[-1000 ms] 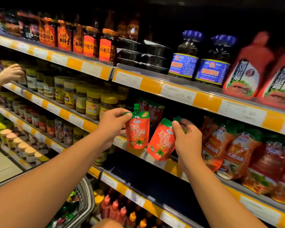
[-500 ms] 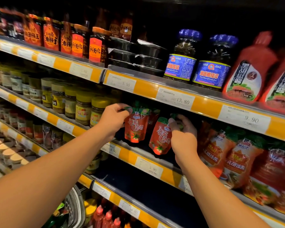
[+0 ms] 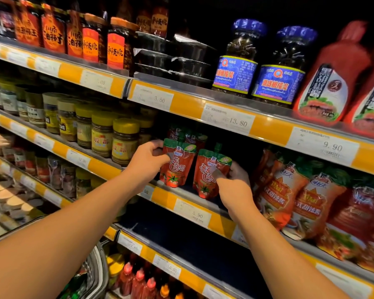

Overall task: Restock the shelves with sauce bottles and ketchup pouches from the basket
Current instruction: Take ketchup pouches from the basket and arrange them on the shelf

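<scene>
While you face the shelves, their yellow-and-white price strips run down to the right, and the middle shelf carries your work along its front edge. Below it, a dark stretch of lower shelf lies bare between the two edges. Big red sauce pouches crowd the middle shelf just right of your hands, and yellow-lidded jars stand just left, so the gap between them is narrow. Your left hand has its fingers clamped on the upper left side of one ketchup pouch, which stands upright with its base at the shelf edge. Your right hand pinches the right side of a second ketchup pouch, tilted slightly and close beside the first. More pouches sit in shadow behind them. At the bottom left, the basket shows only part of its rim, near small red bottles.
</scene>
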Available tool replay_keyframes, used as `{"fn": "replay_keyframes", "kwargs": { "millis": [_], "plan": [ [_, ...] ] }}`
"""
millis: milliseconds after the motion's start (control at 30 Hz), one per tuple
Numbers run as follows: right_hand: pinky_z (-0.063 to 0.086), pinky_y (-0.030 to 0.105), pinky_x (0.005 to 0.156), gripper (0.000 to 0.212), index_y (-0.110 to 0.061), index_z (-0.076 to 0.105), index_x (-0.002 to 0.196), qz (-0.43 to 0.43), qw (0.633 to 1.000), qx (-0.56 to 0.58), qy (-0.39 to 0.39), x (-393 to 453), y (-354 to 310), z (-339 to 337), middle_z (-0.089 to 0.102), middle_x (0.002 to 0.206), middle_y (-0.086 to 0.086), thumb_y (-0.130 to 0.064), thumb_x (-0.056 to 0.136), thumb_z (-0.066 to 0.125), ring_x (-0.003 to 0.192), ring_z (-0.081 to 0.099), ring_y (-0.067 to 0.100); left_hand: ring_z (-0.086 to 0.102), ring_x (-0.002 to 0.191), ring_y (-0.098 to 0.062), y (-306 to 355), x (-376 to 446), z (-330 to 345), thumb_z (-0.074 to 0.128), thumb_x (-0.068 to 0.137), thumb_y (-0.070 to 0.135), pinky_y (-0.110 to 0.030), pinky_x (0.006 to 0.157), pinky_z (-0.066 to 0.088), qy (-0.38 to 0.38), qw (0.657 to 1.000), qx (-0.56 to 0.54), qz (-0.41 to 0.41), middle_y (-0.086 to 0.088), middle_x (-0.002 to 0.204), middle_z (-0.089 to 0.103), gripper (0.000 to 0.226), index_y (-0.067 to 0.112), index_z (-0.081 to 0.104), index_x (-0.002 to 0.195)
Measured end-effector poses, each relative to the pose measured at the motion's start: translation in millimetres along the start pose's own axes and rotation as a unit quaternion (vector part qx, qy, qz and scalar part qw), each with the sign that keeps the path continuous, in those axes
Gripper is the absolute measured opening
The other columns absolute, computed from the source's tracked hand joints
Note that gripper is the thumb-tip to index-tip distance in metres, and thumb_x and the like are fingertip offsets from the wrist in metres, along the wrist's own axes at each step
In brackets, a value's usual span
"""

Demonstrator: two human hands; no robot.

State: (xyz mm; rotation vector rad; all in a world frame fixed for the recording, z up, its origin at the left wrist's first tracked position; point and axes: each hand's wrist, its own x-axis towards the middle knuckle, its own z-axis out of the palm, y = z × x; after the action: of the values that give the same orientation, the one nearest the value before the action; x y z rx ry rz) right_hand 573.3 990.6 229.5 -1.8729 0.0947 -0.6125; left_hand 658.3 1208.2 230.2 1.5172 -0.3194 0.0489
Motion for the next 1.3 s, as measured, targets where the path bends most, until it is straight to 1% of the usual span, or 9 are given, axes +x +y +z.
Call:
{"fn": "replay_keyframes", "kwargs": {
  "millis": [133,300,400,500,767,967,1100,1200,1300],
  "plan": [
    [0.053,0.024,0.081,0.025,-0.039,0.068,0.113,0.023,1.0,0.013,-0.004,1.9,4.1,-0.8,0.072,0.105,-0.024,-0.028,0.093,0.076,0.096,0.066,-0.005,0.073,0.105,-0.022,-3.1,-3.6,-2.5,0.076,0.092,0.01,-0.047,0.094,0.06,-0.008,0.999,0.033,-0.007,-0.001,0.109,0.077,0.031,0.021,0.065,0.119],
    [0.05,0.021,0.072,0.033,-0.045,0.064,0.094,0.048,0.998,-0.032,-0.028,1.8,8.4,-5.0,0.069,0.094,-0.025,-0.019,0.085,0.082,0.09,0.065,-0.003,0.072,0.099,-0.012,-4.4,-6.9,-6.3,0.084,0.085,0.016,-0.029,0.076,0.061,-0.032,0.993,0.111,0.003,0.005,0.108,0.075,0.042,0.028,0.062,0.119],
    [0.049,0.021,0.073,0.035,-0.045,0.063,0.093,0.053,0.997,-0.044,-0.034,1.6,10.6,-6.0,0.068,0.093,-0.025,-0.018,0.084,0.084,0.09,0.063,-0.003,0.072,0.1,-0.012,-5.3,-6.7,-8.3,0.086,0.084,0.019,-0.031,0.08,0.061,-0.039,0.991,0.128,0.001,0.006,0.11,0.074,0.045,0.026,0.063,0.122],
    [0.049,0.021,0.072,0.038,-0.04,0.061,0.106,0.053,0.997,-0.051,-0.034,-0.5,8.9,-6.0,0.067,0.094,-0.023,-0.018,0.084,0.083,0.091,0.063,-0.002,0.071,0.102,-0.013,-4.3,-7.5,-8.0,0.085,0.085,0.018,-0.033,0.083,0.061,-0.039,0.99,0.135,0.003,0.005,0.111,0.074,0.046,0.025,0.062,0.124],
    [0.055,0.04,0.096,0.054,-0.037,0.059,0.116,0.068,0.993,-0.071,-0.064,0.5,5.3,-4.4,0.07,0.112,-0.011,-0.01,0.078,0.087,0.105,0.067,0.014,0.066,0.105,-0.014,4.9,-4.2,-7.1,0.083,0.087,0.018,-0.031,0.083,0.055,-0.036,0.978,0.207,0.013,0.005,0.112,0.071,0.045,0.02,0.061,0.127],
    [0.054,0.046,0.101,0.054,-0.034,0.058,0.118,0.082,0.989,-0.094,-0.082,9.0,4.3,12.8,0.071,0.117,-0.005,-0.012,0.078,0.088,0.109,0.067,0.02,0.067,0.107,-0.023,3.2,15.6,-9.6,0.086,0.084,0.014,-0.047,0.1,0.055,-0.021,0.977,0.214,-0.003,-0.002,0.114,0.073,0.051,0.013,0.065,0.13],
    [0.05,0.044,0.104,0.061,-0.029,0.059,0.132,0.093,0.985,-0.129,-0.074,22.3,5.8,31.9,0.069,0.123,-0.005,-0.019,0.079,0.089,0.114,0.064,0.021,0.064,0.114,-0.033,-4.4,33.5,-11.8,0.085,0.084,0.008,-0.052,0.102,0.053,-0.014,0.979,0.202,-0.017,-0.013,0.12,0.07,0.06,0.012,0.06,0.138],
    [0.05,0.039,0.099,0.055,-0.032,0.06,0.125,0.082,0.983,-0.148,-0.072,32.9,10.4,42.5,0.066,0.112,-0.009,-0.021,0.079,0.089,0.108,0.063,0.016,0.061,0.121,-0.034,-7.8,45.8,-9.6,0.079,0.088,0.004,-0.05,0.106,0.051,-0.013,0.977,0.214,-0.017,-0.016,0.129,0.066,0.067,0.01,0.049,0.148],
    [0.049,0.033,0.09,0.044,-0.039,0.057,0.103,0.056,0.984,-0.152,-0.071,43.7,18.3,50.3,0.065,0.101,-0.013,-0.022,0.079,0.089,0.097,0.064,0.013,0.056,0.131,-0.034,-8.0,56.4,-3.1,0.069,0.095,0.004,-0.036,0.108,0.046,-0.018,0.957,0.291,-0.011,-0.017,0.139,0.061,0.058,0.007,0.046,0.148]
  ]
}}
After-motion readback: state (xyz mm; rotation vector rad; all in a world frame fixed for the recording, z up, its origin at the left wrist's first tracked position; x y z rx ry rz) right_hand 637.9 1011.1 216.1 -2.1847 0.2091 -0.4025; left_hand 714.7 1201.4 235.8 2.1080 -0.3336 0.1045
